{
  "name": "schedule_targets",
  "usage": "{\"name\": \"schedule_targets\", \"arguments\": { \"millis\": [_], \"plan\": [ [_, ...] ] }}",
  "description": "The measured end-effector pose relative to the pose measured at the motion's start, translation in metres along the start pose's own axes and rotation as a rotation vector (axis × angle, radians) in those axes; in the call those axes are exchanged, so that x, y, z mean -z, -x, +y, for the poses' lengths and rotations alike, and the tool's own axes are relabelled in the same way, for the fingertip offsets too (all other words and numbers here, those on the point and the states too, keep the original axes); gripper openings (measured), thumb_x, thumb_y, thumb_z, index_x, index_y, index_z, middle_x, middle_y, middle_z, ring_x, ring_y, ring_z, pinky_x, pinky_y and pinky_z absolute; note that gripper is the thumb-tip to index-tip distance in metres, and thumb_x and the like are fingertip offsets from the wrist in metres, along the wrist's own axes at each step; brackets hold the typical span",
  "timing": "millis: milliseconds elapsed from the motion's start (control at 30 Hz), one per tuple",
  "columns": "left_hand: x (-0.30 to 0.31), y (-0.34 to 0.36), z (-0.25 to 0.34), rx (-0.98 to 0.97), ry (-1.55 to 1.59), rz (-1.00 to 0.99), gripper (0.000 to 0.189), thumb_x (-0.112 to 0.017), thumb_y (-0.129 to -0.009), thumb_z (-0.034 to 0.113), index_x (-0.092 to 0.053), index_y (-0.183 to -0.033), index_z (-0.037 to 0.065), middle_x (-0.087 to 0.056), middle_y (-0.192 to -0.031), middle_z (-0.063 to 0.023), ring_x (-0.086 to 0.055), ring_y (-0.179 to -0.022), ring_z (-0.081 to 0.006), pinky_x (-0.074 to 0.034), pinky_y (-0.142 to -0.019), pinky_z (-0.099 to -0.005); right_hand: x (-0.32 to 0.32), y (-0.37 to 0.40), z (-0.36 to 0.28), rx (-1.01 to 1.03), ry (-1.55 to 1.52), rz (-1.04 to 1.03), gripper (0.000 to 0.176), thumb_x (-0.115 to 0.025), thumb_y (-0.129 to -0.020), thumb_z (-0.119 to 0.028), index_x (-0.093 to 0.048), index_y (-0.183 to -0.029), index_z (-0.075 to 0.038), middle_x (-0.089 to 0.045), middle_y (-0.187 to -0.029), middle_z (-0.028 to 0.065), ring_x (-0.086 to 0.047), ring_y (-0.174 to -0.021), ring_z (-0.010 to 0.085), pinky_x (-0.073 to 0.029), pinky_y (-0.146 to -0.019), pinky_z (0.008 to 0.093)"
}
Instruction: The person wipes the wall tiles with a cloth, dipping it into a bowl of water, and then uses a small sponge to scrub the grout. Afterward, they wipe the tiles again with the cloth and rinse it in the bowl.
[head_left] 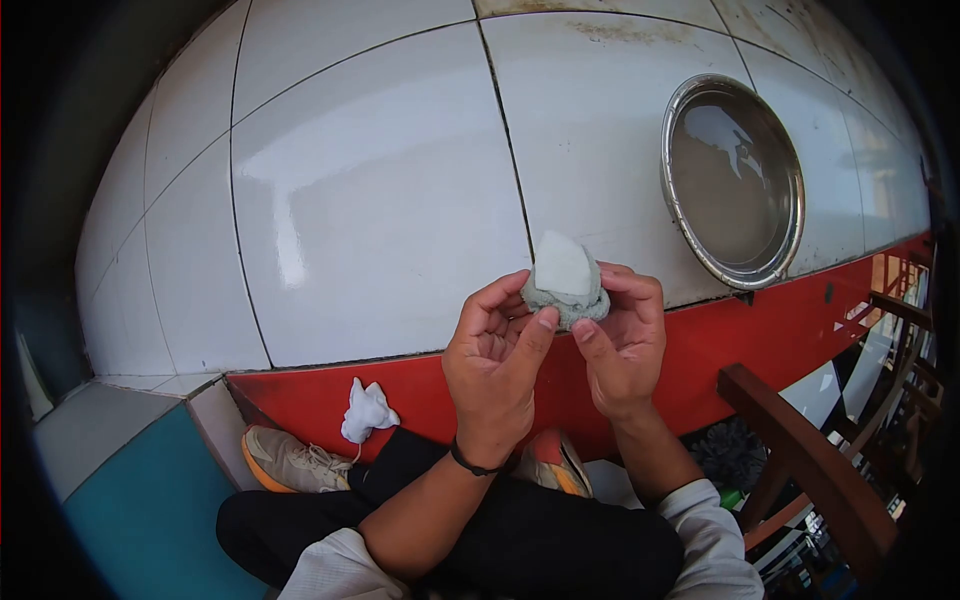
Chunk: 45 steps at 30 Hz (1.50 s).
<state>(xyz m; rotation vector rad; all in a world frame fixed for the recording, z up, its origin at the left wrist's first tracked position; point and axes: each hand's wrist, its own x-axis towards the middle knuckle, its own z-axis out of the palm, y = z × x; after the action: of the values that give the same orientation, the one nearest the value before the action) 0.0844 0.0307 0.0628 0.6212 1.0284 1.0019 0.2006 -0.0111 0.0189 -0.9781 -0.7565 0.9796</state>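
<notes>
Both hands (555, 345) closed round a grey-and-white wad (566, 280) — pinched between thumbs and fingers — above white tiles (380, 220).

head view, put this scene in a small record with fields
left hand: left hand gripping one side of a grey-green cloth
right hand: right hand gripping the cloth's other side
on the cloth: pale piece, material unclear
basin: round metal basin holding murky water
surface: white tiles with a red border
near left sneaker: crumpled white item
left wrist: dark band
</notes>
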Motion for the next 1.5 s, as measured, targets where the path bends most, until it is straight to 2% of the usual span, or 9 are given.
{"name": "schedule_targets", "arguments": {
  "millis": [100,300,433,633,733,833,1033,1333,1500],
  "plan": [
    [0.003,-0.001,-0.001,0.033,0.021,-0.036,0.047,-0.069,-0.092,-0.004,-0.049,-0.134,-0.007,-0.059,-0.126,-0.0160,-0.062,-0.112,-0.0178,-0.053,-0.097,-0.0311,-0.004,-0.008,-0.015,-0.190,-0.094,0.051,0.057,-0.069,-0.087,0.005,-0.045,-0.139,0.002,-0.050,-0.135,0.0171,-0.052,-0.126,0.0237,-0.042,-0.108,0.0384],
    [0.002,-0.002,-0.004,-0.051,-0.035,-0.109,0.053,-0.071,-0.091,-0.002,-0.046,-0.138,-0.006,-0.057,-0.129,-0.0166,-0.058,-0.118,-0.0189,-0.050,-0.101,-0.0336,0.003,-0.007,-0.009,-0.067,0.040,-0.025,0.044,-0.064,-0.089,0.011,-0.055,-0.132,0.006,-0.051,-0.134,0.0157,-0.053,-0.126,0.0239,-0.046,-0.104,0.0367],
    [0.005,-0.006,-0.006,-0.117,-0.030,-0.133,0.051,-0.071,-0.092,-0.002,-0.047,-0.137,-0.005,-0.057,-0.129,-0.0169,-0.058,-0.118,-0.0198,-0.051,-0.100,-0.0338,0.000,-0.001,-0.011,-0.092,0.144,-0.072,0.046,-0.059,-0.090,0.015,-0.053,-0.135,0.007,-0.051,-0.135,0.0170,-0.055,-0.124,0.0222,-0.052,-0.098,0.0324],
    [0.012,-0.008,-0.007,-0.152,-0.029,-0.140,0.035,-0.065,-0.096,0.000,-0.053,-0.130,-0.004,-0.058,-0.129,-0.0147,-0.061,-0.113,-0.0189,-0.054,-0.096,-0.0337,-0.012,-0.004,-0.021,-0.247,-0.073,0.131,0.045,-0.063,-0.089,0.013,-0.052,-0.132,0.006,-0.049,-0.134,0.0168,-0.058,-0.119,0.0218,-0.053,-0.099,0.0333],
    [0.013,-0.010,-0.011,-0.187,-0.081,-0.127,0.032,-0.063,-0.098,0.000,-0.055,-0.128,-0.003,-0.059,-0.128,-0.0138,-0.062,-0.111,-0.0183,-0.054,-0.096,-0.0330,-0.011,0.000,-0.015,-0.082,0.022,0.121,0.044,-0.066,-0.086,0.014,-0.055,-0.127,0.005,-0.049,-0.131,0.0170,-0.059,-0.115,0.0219,-0.053,-0.099,0.0336],
    [0.011,-0.008,-0.008,-0.108,0.032,-0.138,0.034,-0.063,-0.098,0.002,-0.054,-0.130,-0.002,-0.059,-0.127,-0.0139,-0.061,-0.112,-0.0182,-0.053,-0.097,-0.0335,-0.014,0.000,-0.022,0.119,0.378,0.073,0.046,-0.066,-0.083,0.015,-0.055,-0.126,0.004,-0.048,-0.127,0.0170,-0.058,-0.113,0.0221,-0.053,-0.098,0.0348],
    [0.010,-0.009,-0.003,-0.086,0.061,-0.178,0.039,-0.063,-0.097,0.004,-0.052,-0.134,-0.002,-0.059,-0.124,-0.0122,-0.058,-0.114,-0.0174,-0.049,-0.099,-0.0338,-0.009,-0.002,-0.023,0.066,0.251,0.000,0.046,-0.063,-0.083,0.015,-0.054,-0.126,0.004,-0.046,-0.127,0.0163,-0.056,-0.114,0.0213,-0.052,-0.096,0.0340],
    [0.016,-0.010,-0.002,-0.047,0.031,-0.244,0.044,-0.064,-0.094,0.001,-0.051,-0.135,-0.004,-0.056,-0.128,-0.0131,-0.056,-0.118,-0.0175,-0.048,-0.101,-0.0341,-0.008,-0.004,-0.027,-0.116,0.089,0.079,0.045,-0.060,-0.084,0.014,-0.050,-0.127,0.006,-0.049,-0.124,0.0134,-0.056,-0.112,0.0179,-0.050,-0.096,0.0326],
    [0.011,-0.008,-0.001,-0.032,0.068,-0.191,0.047,-0.065,-0.091,-0.002,-0.046,-0.135,0.002,-0.056,-0.128,-0.0146,-0.056,-0.119,-0.0190,-0.048,-0.101,-0.0348,-0.004,-0.005,-0.026,-0.097,0.123,0.066,0.042,-0.060,-0.084,0.015,-0.053,-0.123,0.005,-0.049,-0.125,0.0134,-0.056,-0.112,0.0183,-0.048,-0.096,0.0322]
  ]
}}
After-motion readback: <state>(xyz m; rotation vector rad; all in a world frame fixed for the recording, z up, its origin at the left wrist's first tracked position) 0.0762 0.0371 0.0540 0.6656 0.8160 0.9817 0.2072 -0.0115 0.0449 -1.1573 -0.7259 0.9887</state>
